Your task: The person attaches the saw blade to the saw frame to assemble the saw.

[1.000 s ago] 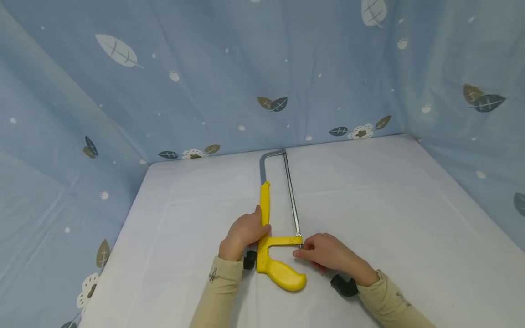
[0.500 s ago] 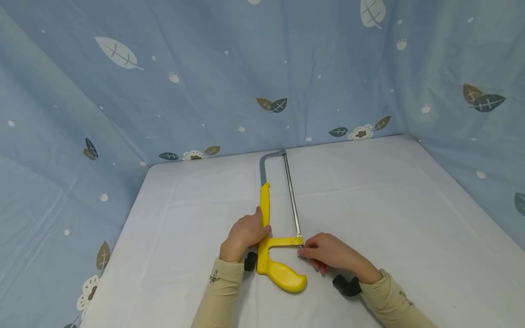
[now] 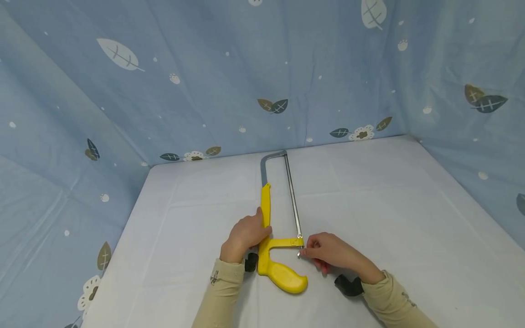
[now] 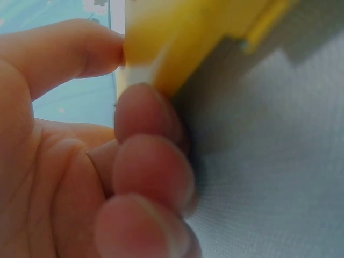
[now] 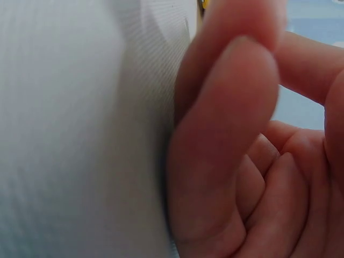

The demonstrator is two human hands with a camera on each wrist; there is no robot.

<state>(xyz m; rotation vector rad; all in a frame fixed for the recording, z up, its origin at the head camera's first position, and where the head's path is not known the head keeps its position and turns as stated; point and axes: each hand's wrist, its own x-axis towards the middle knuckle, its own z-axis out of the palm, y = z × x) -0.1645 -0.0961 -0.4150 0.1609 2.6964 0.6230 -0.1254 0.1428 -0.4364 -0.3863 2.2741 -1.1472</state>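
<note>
A hacksaw [image 3: 265,198] with a yellow handle and grey front bow lies flat on the white-covered table, its handle toward me. Its thin metal blade side [image 3: 293,196] runs along the right. My left hand [image 3: 244,234] grips the yellow frame from the left, thumb on top; the left wrist view shows the yellow frame [image 4: 177,43] between thumb and fingertips. At the near end of the blade, my right hand [image 3: 334,251] pinches the small metal wing nut [image 3: 299,255], partly covered by the thumb. In the right wrist view the curled fingers [image 5: 215,134] hide the nut.
The white tabletop [image 3: 205,200] stretches to both sides of the saw. A blue leaf-patterned curtain [image 3: 229,77] hangs along the back and sides. Black wrist mounts [image 3: 348,286] sit close to the table under both wrists.
My right fingers have shifted slightly on the wing nut, and more of its metal shows beside the thumb. The left hand and the hacksaw stay in place.
</note>
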